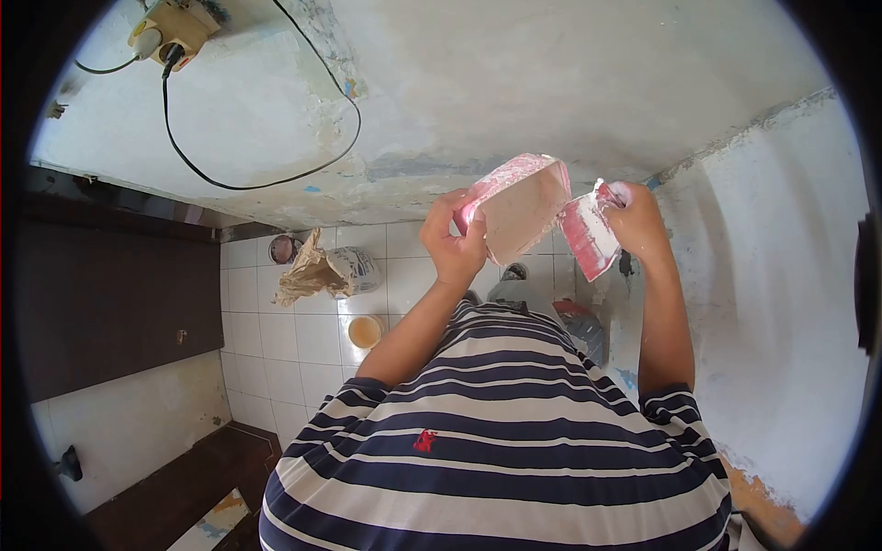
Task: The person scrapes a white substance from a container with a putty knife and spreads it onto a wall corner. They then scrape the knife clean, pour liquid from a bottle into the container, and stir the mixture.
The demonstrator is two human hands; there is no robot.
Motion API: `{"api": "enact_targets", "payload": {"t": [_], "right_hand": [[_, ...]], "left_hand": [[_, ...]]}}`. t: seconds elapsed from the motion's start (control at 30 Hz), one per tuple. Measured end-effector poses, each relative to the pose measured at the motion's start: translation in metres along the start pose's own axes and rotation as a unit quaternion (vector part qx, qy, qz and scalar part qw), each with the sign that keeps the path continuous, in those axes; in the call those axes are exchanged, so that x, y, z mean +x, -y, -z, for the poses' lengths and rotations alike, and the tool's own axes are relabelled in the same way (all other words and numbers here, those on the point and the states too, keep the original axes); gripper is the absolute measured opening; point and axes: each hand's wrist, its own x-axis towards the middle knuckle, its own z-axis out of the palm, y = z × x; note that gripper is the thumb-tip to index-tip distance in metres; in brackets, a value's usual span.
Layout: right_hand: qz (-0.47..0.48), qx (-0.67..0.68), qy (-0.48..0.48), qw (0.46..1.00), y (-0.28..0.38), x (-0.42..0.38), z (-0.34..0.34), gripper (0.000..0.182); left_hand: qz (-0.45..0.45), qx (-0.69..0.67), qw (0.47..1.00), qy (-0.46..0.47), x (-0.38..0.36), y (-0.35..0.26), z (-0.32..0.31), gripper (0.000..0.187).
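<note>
My left hand [455, 237] is closed on the near left end of a pink plastic container [525, 209], tilted so its inside faces me. White plaster is smeared along the container's rim and outer side, and its inner wall looks pale. On the other side, my right hand [636, 220] grips a pink putty scraper [588, 241] with white plaster over its upper part. The scraper's blade points down and left, its edge right beside the container's right rim. White smears also show on the right fingers.
Below on the tiled floor [317, 323] stand an open paper bag [322, 268], a small tub [365, 331] and a round can [283, 248]. A plastered wall [514, 83] rises in front, with a cable [358, 129] hanging from a socket [175, 35]. Another wall [753, 303] is close right.
</note>
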Motion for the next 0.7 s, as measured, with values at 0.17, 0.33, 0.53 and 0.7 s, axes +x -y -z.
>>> {"api": "enact_targets", "payload": {"t": [0.17,0.33,0.53,0.7], "right_hand": [[-0.047,0.073,0.090,0.992,-0.002,-0.001,-0.009,0.017],[-0.075,0.182,0.178,0.964,0.004,-0.009,-0.020,0.018],[0.008,0.238,0.076,0.968,0.024,-0.017,-0.027,0.029],[0.301,-0.027,0.031,0.953,0.047,-0.051,-0.034,0.039]], "left_hand": [[-0.007,0.019,1.000,0.010,-0.002,-0.001,0.004,0.024],[-0.007,0.026,1.000,0.013,-0.003,-0.001,0.003,0.024],[0.046,-0.027,0.998,-0.017,-0.008,0.011,-0.002,0.018],[0.171,-0.034,0.984,-0.041,-0.016,0.026,-0.006,0.012]]}}
